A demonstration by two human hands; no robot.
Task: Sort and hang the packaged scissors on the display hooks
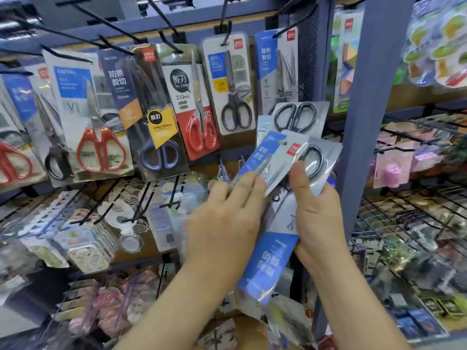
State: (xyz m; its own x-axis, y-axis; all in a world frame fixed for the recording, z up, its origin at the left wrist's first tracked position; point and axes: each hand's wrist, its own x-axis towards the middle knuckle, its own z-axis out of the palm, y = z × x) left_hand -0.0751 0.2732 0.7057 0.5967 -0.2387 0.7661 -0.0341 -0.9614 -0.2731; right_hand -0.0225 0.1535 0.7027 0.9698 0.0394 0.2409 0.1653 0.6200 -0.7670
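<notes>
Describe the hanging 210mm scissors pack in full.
The 210mm pack hangs from a black hook, leaning slightly. Its card is white above and red below, under glossy clear plastic, with a black speech bubble printed over "210mm". The scissors inside point up, red handles at the bottom. The blue-handled pack overlaps its left edge.

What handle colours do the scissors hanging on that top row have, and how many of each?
Red handles: 3
Black handles: 2
Blue handles: 1
Total: 6
Not counted: the rightmost pack, whose handles are hidden behind the held packs.
</notes>
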